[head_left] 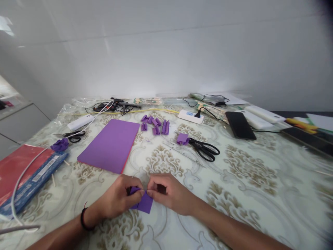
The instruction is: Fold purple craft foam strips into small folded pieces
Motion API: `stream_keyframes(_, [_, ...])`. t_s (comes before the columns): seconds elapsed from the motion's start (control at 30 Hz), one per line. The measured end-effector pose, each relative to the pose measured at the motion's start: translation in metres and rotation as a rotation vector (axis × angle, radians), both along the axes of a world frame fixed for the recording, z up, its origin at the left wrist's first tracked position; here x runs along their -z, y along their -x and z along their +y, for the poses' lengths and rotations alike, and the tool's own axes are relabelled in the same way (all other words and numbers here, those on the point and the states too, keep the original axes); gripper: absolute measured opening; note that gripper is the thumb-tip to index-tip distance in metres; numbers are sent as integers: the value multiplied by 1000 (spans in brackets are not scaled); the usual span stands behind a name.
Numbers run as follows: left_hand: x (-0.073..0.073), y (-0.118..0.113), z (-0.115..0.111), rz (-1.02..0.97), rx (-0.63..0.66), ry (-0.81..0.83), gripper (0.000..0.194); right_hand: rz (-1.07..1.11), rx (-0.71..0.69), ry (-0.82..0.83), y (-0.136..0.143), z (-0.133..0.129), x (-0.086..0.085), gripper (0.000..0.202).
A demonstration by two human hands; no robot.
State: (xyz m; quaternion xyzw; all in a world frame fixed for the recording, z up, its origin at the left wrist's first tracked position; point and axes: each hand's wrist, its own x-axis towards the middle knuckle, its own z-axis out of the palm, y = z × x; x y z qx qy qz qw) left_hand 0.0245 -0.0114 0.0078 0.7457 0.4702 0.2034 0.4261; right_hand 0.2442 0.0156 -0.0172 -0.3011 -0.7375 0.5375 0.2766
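Note:
Low in the middle of the head view, a small piece of purple paper (pixel 145 204) lies between my hands, with a crease across it. My left hand (pixel 121 196) pinches its left part between thumb and fingers. At its upper right edge, the thumb and index finger of my right hand (pixel 166 192) are closed on the paper too. Several folded purple paper pieces (pixel 156 130) sit in a group farther back. Left of them lies a stack of purple sheets (pixel 110 144) with a red edge showing beneath.
Black-handled scissors (pixel 205 149) lie to the right, a purple piece (pixel 182 139) over their blades. A clear ruler (pixel 184 154) is beside them. Other scissors (pixel 74 136), a red paper pack (pixel 20 170) and a white cable (pixel 19 187) are left. Behind are a power strip (pixel 188 117) and phone (pixel 239 125).

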Motion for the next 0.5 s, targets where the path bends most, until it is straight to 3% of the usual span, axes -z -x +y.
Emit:
stream_keyframes(0.27, [5,5,6,-34,-71,119,31,25,125,58,1,0,-1,22])
stream_keyframes(0.5, [4,4,5,7,-102,77,37,3,80,82,2,0,-1,18])
